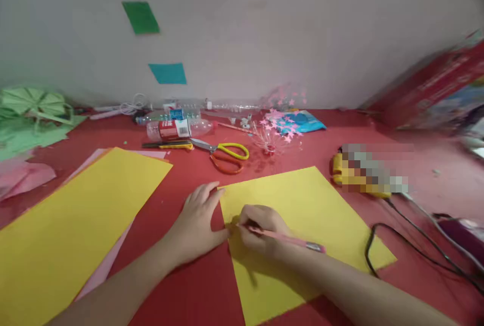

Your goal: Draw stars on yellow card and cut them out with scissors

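My right hand [260, 227] is closed around a pink pencil [291, 240] with a silver end. Its tip rests near the left edge of a yellow paper sheet [310, 200] lying on the red table. My left hand [200, 220] lies flat with fingers stretched out. It presses down the sheet's upper left corner, partly on the red table [181, 285].
A larger yellow sheet [75, 220] over pink paper lies at left. Scissors [227, 154], plastic bottles [174, 128], pink stars [280, 124] and a blue packet sit at the back. Green folded paper [30, 114] is far left. A yellow tool [359, 180] with black cables [416, 245] is at right.
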The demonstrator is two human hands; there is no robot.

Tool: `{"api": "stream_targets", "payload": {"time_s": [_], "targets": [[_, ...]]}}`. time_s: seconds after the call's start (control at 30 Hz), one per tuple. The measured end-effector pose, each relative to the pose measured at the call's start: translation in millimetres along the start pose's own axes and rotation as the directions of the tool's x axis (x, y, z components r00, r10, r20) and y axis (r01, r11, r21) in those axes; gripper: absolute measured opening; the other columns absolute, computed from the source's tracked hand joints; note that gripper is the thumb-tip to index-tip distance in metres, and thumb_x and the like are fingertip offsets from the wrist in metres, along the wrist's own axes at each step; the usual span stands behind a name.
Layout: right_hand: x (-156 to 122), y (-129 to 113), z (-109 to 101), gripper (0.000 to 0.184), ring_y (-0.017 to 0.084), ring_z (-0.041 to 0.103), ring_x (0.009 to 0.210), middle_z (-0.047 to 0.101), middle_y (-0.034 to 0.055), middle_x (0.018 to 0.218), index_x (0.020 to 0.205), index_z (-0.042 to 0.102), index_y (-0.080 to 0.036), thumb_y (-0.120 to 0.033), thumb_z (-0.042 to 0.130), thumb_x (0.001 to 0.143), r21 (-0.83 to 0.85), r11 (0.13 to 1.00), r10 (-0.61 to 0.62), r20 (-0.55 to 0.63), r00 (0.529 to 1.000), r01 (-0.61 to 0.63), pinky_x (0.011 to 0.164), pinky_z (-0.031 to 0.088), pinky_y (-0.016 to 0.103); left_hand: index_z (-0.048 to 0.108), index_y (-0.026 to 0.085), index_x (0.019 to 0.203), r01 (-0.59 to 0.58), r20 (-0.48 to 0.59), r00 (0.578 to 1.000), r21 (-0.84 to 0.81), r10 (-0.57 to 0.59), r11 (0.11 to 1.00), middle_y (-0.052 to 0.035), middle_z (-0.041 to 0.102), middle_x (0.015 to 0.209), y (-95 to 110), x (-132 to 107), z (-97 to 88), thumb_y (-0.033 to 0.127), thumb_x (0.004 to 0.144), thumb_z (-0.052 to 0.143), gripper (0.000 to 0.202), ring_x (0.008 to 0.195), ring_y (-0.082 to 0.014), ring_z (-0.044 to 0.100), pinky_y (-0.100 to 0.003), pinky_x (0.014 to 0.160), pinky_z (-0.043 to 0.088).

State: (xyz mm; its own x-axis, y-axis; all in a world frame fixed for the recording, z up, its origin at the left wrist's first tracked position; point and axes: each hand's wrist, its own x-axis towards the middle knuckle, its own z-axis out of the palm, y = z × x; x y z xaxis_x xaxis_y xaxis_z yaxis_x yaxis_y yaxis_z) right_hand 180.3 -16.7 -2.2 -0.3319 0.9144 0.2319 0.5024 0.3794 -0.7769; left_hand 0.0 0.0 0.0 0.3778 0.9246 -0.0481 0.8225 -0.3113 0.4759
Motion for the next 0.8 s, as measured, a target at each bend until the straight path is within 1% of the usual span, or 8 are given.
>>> {"api": "stream_targets", "payload": {"time_s": [0.13, 0.23, 0.4, 0.5, 0.57, 0.63, 0.7, 0.8], "targets": [[-3, -7, 0, 0.015, 0.006, 0.034, 0.044, 0.043, -0.0052, 0.052, 0.056, 0.041, -0.019, -0.007, 0.049, 0.061, -0.011, 1.000, 0.017, -0.013, 1.000, -0.017, 0.042, 0.022, 0.019, 0.043, 0.018, 0.134, -0.013, -0.029, 1.000, -0.022, 0.012, 1.000, -0.0139, 0.037, 0.144, -1, -3, -0.4, 0.039, 0.072, 0.061, 0.068, 0.133, -0.0340, 0.030, -0.053, 0.107, 0.031], [-2, -8, 1, 0.016, 0.008, 0.036, 0.046, 0.044, -0.0046, 0.052, 0.056, 0.041, -0.019, -0.005, 0.047, 0.061, -0.007, 1.000, -0.014, -0.005, 1.000, 0.014, 0.045, 0.024, 0.020, 0.044, 0.019, 0.133, -0.021, -0.035, 0.999, -0.019, 0.020, 1.000, -0.0139, 0.038, 0.143, -1, -2, 0.1, 0.040, 0.072, 0.062, 0.067, 0.133, -0.0345, 0.031, -0.053, 0.107, 0.031], [1, -4, 1, 0.016, 0.009, 0.039, 0.049, 0.047, -0.0035, 0.055, 0.058, 0.042, -0.020, -0.005, 0.047, 0.062, 0.021, 1.000, -0.003, 0.069, 0.998, 0.001, 0.047, 0.028, 0.021, 0.043, 0.020, 0.134, -0.029, -0.037, 0.999, -0.014, 0.029, 0.999, -0.0134, 0.037, 0.144, -4, -1, 0.2, 0.042, 0.073, 0.062, 0.068, 0.133, -0.0338, 0.031, -0.052, 0.107, 0.031], [5, 2, -3, 0.012, 0.010, 0.042, 0.050, 0.049, -0.0030, 0.056, 0.063, 0.045, -0.020, -0.012, 0.049, 0.070, 0.141, 0.986, 0.066, 0.139, 0.988, -0.086, 0.048, 0.031, 0.021, 0.042, 0.020, 0.134, -0.033, -0.023, 0.999, -0.012, 0.033, 0.999, -0.0138, 0.037, 0.144, -6, -2, -1.2, 0.038, 0.073, 0.063, 0.067, 0.133, -0.0342, 0.030, -0.054, 0.106, 0.031], [8, 6, -9, 0.012, 0.010, 0.045, 0.050, 0.052, -0.0028, 0.057, 0.069, 0.047, -0.020, -0.023, 0.050, 0.080, 0.283, 0.942, 0.147, 0.135, 0.980, -0.181, 0.048, 0.034, 0.022, 0.041, 0.020, 0.135, -0.029, -0.008, 1.000, -0.011, 0.028, 1.000, -0.0143, 0.036, 0.145, -7, -3, -2.4, 0.035, 0.073, 0.063, 0.068, 0.134, -0.0341, 0.029, -0.054, 0.106, 0.030], [12, 8, -17, 0.018, 0.010, 0.045, 0.047, 0.052, -0.0034, 0.054, 0.071, 0.046, -0.020, -0.032, 0.048, 0.086, 0.415, 0.877, 0.217, 0.108, 0.970, -0.242, 0.047, 0.035, 0.022, 0.039, 0.020, 0.137, -0.028, -0.002, 1.000, -0.027, 0.028, 0.999, -0.0143, 0.035, 0.145, -8, -2, -3.4, 0.036, 0.076, 0.061, 0.066, 0.135, -0.0334, 0.028, -0.054, 0.107, 0.030], [14, 8, -24, 0.020, 0.009, 0.044, 0.045, 0.052, -0.0039, 0.053, 0.070, 0.046, -0.020, -0.032, 0.048, 0.086, 0.446, 0.847, 0.265, 0.120, 0.957, -0.290, 0.045, 0.034, 0.021, 0.039, 0.022, 0.137, -0.040, -0.011, 0.999, -0.050, 0.039, 0.998, -0.0132, 0.034, 0.146, -10, -2, -3.9, 0.037, 0.081, 0.057, 0.061, 0.135, -0.0321, 0.028, -0.054, 0.107, 0.030], [13, 4, -29, 0.011, 0.009, 0.044, 0.049, 0.052, -0.0045, 0.057, 0.072, 0.048, -0.019, -0.023, 0.054, 0.080, 0.392, 0.867, 0.261, 0.170, 0.950, -0.308, 0.046, 0.033, 0.020, 0.047, 0.022, 0.130, -0.071, -0.029, 0.997, -0.040, 0.070, 0.997, -0.0121, 0.038, 0.143, -13, 0, -3.7, 0.034, 0.084, 0.052, 0.048, 0.134, -0.0302, 0.030, -0.052, 0.107, 0.031]]}}
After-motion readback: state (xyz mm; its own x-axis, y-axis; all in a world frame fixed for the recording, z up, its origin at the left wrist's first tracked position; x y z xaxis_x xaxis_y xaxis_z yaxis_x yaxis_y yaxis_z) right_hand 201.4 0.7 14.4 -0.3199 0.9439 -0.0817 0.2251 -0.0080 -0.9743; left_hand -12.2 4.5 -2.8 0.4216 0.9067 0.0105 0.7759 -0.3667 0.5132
